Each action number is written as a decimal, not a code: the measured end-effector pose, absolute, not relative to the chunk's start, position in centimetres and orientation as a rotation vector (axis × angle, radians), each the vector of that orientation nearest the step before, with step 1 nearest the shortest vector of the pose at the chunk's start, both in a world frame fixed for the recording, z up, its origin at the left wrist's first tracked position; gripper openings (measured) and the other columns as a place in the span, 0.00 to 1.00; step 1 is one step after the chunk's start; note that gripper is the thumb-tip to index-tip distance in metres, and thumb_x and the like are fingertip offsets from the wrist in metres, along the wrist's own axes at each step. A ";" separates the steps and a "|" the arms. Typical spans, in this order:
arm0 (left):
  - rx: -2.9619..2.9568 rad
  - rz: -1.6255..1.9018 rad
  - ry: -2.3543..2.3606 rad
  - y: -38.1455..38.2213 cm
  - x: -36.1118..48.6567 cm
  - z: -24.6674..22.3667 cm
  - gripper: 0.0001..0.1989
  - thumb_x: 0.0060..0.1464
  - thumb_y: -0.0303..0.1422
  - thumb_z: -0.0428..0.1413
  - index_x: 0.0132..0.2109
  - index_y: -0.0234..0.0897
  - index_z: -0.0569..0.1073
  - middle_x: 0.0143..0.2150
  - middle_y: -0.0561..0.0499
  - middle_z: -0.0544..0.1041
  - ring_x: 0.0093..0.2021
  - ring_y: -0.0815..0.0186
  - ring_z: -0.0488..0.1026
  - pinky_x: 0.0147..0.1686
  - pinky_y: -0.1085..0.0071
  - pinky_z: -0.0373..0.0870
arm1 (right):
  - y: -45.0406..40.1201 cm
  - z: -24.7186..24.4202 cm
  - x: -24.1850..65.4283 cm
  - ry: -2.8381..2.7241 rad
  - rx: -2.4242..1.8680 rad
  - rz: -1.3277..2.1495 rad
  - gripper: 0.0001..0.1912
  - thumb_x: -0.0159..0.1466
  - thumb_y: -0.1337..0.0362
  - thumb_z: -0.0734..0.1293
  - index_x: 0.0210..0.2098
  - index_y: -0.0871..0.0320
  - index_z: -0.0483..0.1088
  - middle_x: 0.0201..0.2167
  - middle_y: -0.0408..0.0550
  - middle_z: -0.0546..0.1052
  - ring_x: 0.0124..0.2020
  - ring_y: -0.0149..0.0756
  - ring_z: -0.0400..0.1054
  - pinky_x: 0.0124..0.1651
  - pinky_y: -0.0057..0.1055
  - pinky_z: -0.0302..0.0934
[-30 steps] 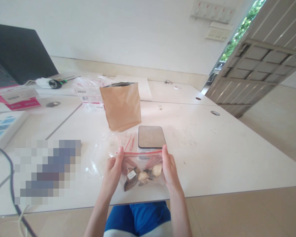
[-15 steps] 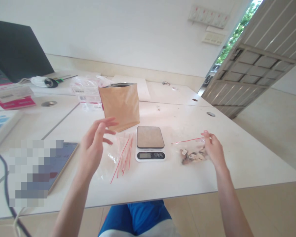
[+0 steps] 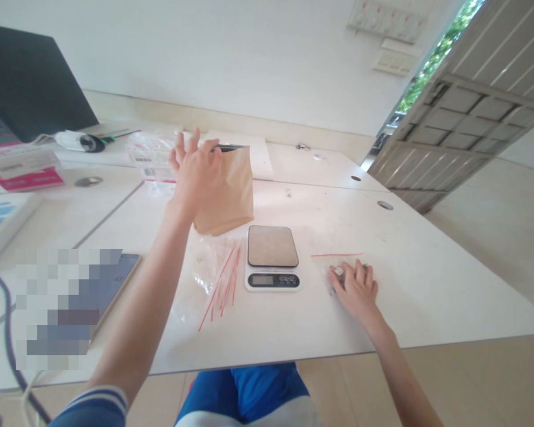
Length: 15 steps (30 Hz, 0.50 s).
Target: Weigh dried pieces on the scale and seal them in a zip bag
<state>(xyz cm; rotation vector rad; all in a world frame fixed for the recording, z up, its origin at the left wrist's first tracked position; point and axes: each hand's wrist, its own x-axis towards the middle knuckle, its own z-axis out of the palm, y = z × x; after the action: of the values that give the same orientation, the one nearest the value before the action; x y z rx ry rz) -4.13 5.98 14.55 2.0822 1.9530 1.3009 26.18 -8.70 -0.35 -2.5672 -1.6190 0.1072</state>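
My left hand is raised at the upper left of a brown paper bag, its fingers spread and covering part of the bag's rim. Whether it touches the bag I cannot tell. On the right, my right hand lies with fingers apart over a clear zip bag with a red seal line. The small pieces in that bag are mostly under my fingers. Between the hands stands a white kitchen scale with a bare metal plate. Several flat zip bags with red seals lie to its left.
A phone or tablet, partly blurred out, lies at the left. Behind it are pink and white boxes, a white camera-like device and a dark monitor. Plastic-wrapped packs stand beside the paper bag. The table's front edge runs just before my lap.
My left hand has moved up and forward to the paper bag's top. My right hand has let go of the zip bag's sealed corner and come down over its contents.
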 end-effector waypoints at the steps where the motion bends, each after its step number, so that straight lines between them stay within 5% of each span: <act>1: 2.071 1.267 1.969 6.5 -4.3 14.2 0.20 0.63 0.37 0.41 0.57 0.40 0.68 0.67 0.49 0.57 0.68 0.50 0.44 0.61 0.45 0.42 | -8.0 -0.1 26.4 -1.643 -2.583 0.110 0.30 0.67 0.53 0.53 0.61 0.67 0.59 0.67 0.67 0.48 0.68 0.64 0.35 0.63 0.56 0.40; 7: 2.181 1.241 2.013 6.0 -4.6 14.2 0.22 0.64 0.39 0.38 0.47 0.35 0.74 0.57 0.44 0.71 0.59 0.50 0.60 0.56 0.48 0.52 | -0.7 2.5 27.4 -1.796 -2.660 0.164 0.31 0.69 0.53 0.50 0.60 0.73 0.59 0.65 0.71 0.52 0.66 0.68 0.39 0.60 0.58 0.44; 11: 2.108 1.314 2.022 5.5 -4.6 15.0 0.18 0.63 0.39 0.42 0.47 0.36 0.73 0.51 0.43 0.74 0.54 0.55 0.67 0.54 0.57 0.59 | 3.4 5.7 25.3 -1.878 -2.601 0.064 0.31 0.67 0.54 0.56 0.60 0.74 0.58 0.63 0.73 0.56 0.64 0.72 0.42 0.61 0.61 0.37; 15: 2.030 1.250 2.062 5.0 -4.6 15.6 0.19 0.60 0.37 0.47 0.55 0.32 0.67 0.50 0.41 0.75 0.53 0.56 0.69 0.52 0.61 0.62 | 2.8 10.9 19.7 -2.004 -1.941 -0.026 0.20 0.69 0.60 0.53 0.52 0.68 0.64 0.51 0.65 0.69 0.52 0.53 0.66 0.52 0.47 0.58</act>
<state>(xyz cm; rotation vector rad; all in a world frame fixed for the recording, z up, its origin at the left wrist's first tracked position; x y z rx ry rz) -4.61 4.96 15.60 2.0301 2.0621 1.2495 19.71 2.81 10.95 -1.9408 -2.0042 -0.0264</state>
